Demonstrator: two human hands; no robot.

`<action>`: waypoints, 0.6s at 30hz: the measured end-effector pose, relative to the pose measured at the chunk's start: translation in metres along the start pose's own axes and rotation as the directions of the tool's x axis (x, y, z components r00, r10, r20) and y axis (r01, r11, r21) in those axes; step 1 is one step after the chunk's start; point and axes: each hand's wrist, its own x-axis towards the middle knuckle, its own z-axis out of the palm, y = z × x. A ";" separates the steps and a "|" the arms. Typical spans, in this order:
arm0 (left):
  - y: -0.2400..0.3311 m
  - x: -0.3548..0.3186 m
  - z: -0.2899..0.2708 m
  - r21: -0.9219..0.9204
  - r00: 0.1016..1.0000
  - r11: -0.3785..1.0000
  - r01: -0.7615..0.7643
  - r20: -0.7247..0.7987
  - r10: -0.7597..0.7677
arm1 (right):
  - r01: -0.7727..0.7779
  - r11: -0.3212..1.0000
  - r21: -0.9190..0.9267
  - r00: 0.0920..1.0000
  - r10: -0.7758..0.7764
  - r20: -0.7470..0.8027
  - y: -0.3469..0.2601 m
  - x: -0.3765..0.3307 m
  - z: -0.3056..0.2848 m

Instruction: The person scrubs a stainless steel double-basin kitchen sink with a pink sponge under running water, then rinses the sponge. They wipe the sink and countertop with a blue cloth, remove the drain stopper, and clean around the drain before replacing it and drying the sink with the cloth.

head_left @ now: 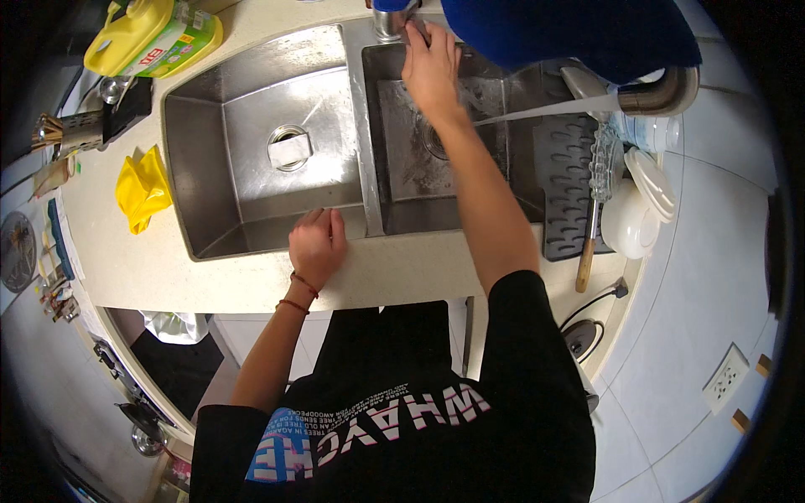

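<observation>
My right hand (432,67) reaches across the right basin (402,180) of a steel double sink to the metal faucet fitting (390,21) at the back. Its fingertips lie on that fitting, and the hand hides whether they grip it. A thin pale stream like water (545,109) runs from a curved metal spout (662,90) toward the right basin's drain. My left hand (317,245) rests flat on the sink's front rim (277,243) by the divider and holds nothing. The left basin (251,101) has a strainer (289,147) in its drain.
A yellow cloth or glove (142,189) and a yellow detergent bottle (155,35) lie on the pale counter (168,272) to the left. Right of the sink, a grey drying mat (570,172) carries white bowls (637,220) and a wooden-handled utensil (587,256). A blue object (570,29) overhangs the top.
</observation>
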 end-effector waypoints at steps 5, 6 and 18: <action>0.001 -0.003 0.000 -0.005 0.997 0.999 -0.043 -0.068 0.043 | -0.647 0.727 0.230 0.675 0.406 0.616 0.040 -0.072 -0.058; 0.000 -0.003 0.001 0.008 0.996 0.999 -0.042 -0.074 0.043 | -0.917 0.198 0.347 0.370 0.746 0.553 0.044 -0.073 -0.071; -0.002 -0.004 0.004 -0.025 0.996 0.997 -0.076 -0.051 0.074 | -0.004 -0.875 0.485 0.241 0.470 0.849 0.035 -0.057 -0.121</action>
